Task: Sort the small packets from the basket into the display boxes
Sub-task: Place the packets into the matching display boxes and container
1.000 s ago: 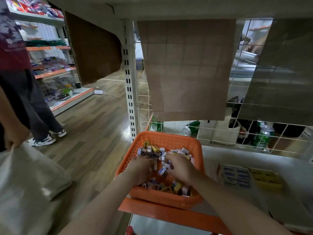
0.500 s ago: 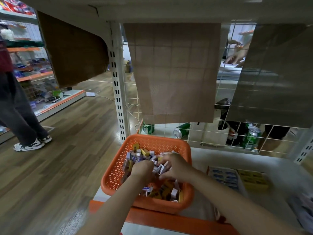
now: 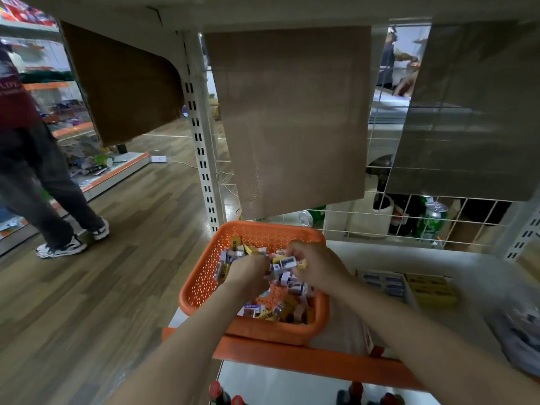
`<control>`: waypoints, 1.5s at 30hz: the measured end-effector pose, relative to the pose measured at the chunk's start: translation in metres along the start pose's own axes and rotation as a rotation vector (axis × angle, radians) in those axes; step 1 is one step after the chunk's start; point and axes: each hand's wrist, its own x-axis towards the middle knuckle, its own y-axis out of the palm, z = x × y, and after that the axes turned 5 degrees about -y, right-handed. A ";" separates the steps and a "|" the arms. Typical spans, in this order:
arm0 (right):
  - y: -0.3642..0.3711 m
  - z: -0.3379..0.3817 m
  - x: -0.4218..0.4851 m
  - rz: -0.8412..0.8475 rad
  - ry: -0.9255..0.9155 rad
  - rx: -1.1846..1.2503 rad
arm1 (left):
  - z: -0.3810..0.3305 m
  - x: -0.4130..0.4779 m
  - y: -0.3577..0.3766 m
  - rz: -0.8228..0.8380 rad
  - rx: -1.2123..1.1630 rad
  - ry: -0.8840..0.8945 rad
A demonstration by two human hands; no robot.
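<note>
An orange perforated basket (image 3: 204,276) sits at the left end of a white shelf, filled with several small purple-and-white and yellow packets (image 3: 280,309). Both hands are inside it. My left hand (image 3: 248,273) curls around a bunch of packets. My right hand (image 3: 317,266) pinches a white-and-purple packet (image 3: 287,262) just above the pile. To the right on the shelf stand two display boxes side by side, a blue one (image 3: 384,283) and a yellow one (image 3: 431,289).
The shelf (image 3: 467,264) has an orange front edge (image 3: 306,361) and a wire grid back with cans (image 3: 434,222) behind it. Brown cardboard sheets (image 3: 292,118) hang above. A blurred packet pile (image 3: 523,331) lies far right. A person (image 3: 32,159) walks in the aisle at left.
The camera has swung left and closer. My right hand has lifted a white-and-purple packet out of the pile, while my left hand stays in the basket. The person at left has stepped further along.
</note>
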 end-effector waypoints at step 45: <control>-0.146 -0.127 -0.196 -0.231 0.331 0.145 | -0.234 -0.022 -0.004 -0.125 -0.140 0.515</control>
